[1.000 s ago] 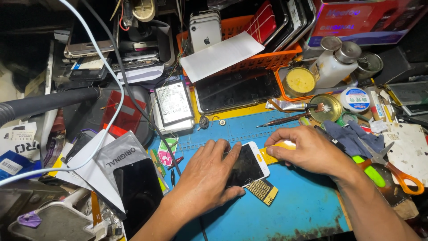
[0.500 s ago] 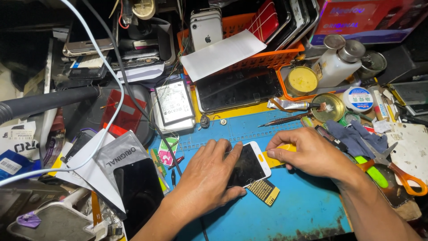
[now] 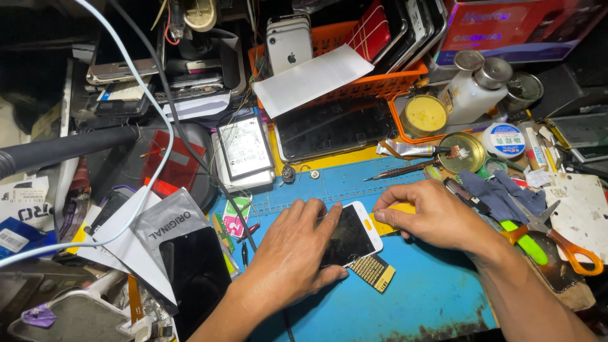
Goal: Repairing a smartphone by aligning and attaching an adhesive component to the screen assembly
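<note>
White-framed smartphone [image 3: 350, 237] lies face up on blue work mat [image 3: 437, 297], pinned flat under left hand [image 3: 288, 256], fingers spread over its left half. Right hand [image 3: 430, 215] is pinched on a yellow pry pick [image 3: 386, 223] at the phone's top right edge. Versus a second ago: barely any shift, pick held at the same corner. Small gold-patterned part [image 3: 373, 272] lies just below; orange-handled scissors [image 3: 563, 244] sit to the right.

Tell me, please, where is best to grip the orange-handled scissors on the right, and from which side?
Probably the orange loop handles of the scissors, coming from the right edge. They lie flat with the loops nearest that edge and uncovered, while the blades point inward toward the blue cloth and the right hand.
</note>
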